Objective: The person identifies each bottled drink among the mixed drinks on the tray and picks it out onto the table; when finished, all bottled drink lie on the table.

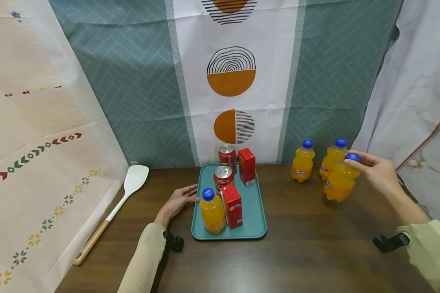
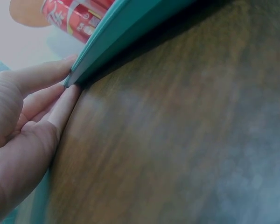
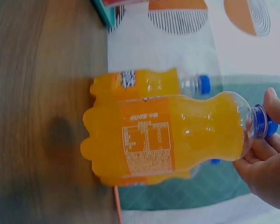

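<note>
My right hand (image 1: 375, 171) pinches an orange soda bottle (image 3: 177, 135) at its blue cap and neck. Slightly tilted, this bottle hangs just above the table, in front of two similar bottles (image 1: 302, 162) standing at the back right. The left hand (image 1: 177, 203) holds the left rim of a teal tray (image 1: 251, 215), fingertips on either side of the edge in the left wrist view. On the tray stand an orange soda bottle (image 1: 212, 213), two red drink cans (image 1: 227, 156) and two red drink cartons (image 1: 232, 207).
A white spatula (image 1: 133, 179) with a wooden handle lies at the left of the brown wooden table (image 1: 297, 252). Patterned cloths (image 1: 132, 101) hang behind and along both sides.
</note>
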A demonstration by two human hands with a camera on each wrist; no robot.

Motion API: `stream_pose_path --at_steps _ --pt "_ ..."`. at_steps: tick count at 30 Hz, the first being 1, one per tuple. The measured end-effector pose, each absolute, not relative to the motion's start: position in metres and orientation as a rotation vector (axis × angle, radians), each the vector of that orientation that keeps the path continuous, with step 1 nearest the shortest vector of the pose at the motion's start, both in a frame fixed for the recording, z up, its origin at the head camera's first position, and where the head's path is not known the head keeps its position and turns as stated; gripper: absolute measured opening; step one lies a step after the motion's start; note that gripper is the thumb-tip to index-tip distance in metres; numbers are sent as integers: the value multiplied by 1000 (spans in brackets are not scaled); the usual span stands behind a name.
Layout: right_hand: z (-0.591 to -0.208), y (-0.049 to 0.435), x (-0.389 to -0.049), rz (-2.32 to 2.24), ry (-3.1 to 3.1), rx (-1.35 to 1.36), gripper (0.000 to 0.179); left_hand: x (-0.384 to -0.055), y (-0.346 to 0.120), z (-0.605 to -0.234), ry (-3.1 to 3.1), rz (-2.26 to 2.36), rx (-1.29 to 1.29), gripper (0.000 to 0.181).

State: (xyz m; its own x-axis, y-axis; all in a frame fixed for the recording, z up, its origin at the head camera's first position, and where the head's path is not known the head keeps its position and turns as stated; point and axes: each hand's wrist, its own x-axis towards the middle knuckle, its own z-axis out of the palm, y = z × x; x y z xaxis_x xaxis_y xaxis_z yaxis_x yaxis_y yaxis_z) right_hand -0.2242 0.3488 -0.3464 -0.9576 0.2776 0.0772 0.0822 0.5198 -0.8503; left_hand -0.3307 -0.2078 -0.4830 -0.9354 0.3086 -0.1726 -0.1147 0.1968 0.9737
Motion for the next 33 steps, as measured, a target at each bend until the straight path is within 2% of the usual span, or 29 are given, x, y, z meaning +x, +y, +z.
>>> stream_pose_path --at_steps 11,18,25,33 --pt "-360 367 -230 1476 -2521 -458 73 -330 -207 -484 2153 1777 161 65" --pt "-368 369 -230 1396 -2554 -431 60 -329 -207 -482 2151 1789 180 64" --pt "-373 366 -230 1438 -2501 -408 55 -328 -208 -482 2144 1792 167 64" --pt "-379 367 -231 1469 -2410 -307 32 -331 -208 -483 2134 1804 166 64"
